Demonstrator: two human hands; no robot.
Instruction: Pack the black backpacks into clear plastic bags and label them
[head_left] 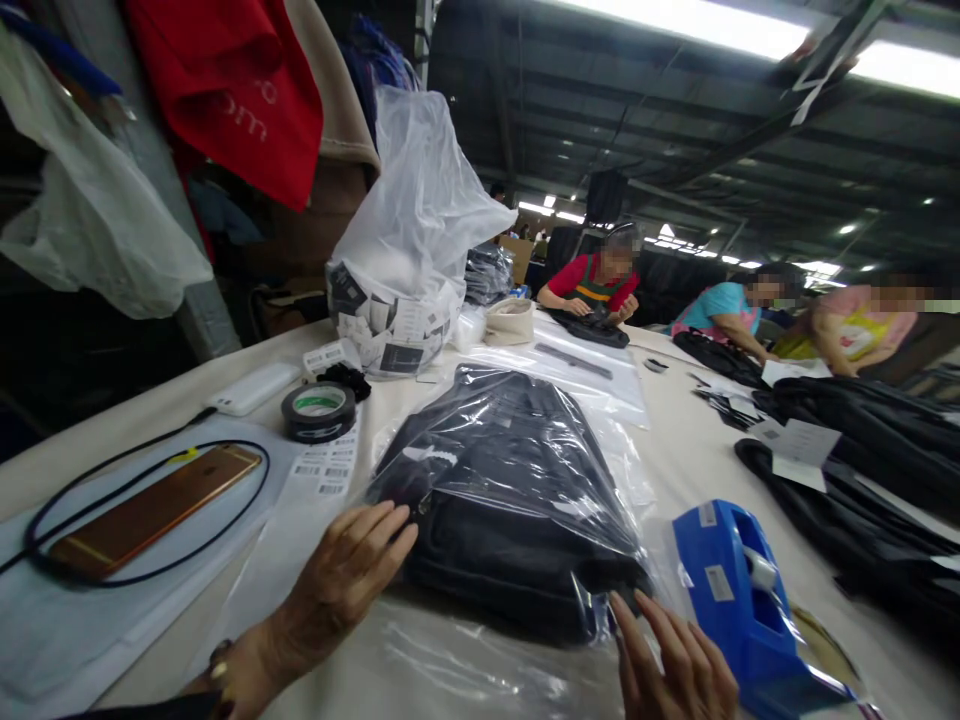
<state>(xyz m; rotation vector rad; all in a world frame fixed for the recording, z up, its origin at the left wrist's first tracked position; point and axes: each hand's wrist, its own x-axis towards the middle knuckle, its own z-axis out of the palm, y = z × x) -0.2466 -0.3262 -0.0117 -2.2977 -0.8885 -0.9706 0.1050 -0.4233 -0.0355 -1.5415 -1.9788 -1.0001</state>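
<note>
A black bag, seemingly a backpack [517, 480], lies flat in a clear plastic bag [450, 650] on the table before me. My left hand [349, 565] rests at its left edge, fingers stretched out and slightly bent on the plastic. At the near right corner, the fingers of my right hand [671, 655] are spread, with the tips touching the plastic. The plastic's loose end spreads between my hands toward me. Close by my right hand stands a blue tape dispenser [739, 610].
To the left lie a phone [157, 510] with a cable, a roll of black tape [319, 408], a label sheet [326, 470] and a white power bank [253, 387]. Behind stands a plastic bag of tags [405, 320]. Black bags [847, 520] lie right; co-workers work across the table.
</note>
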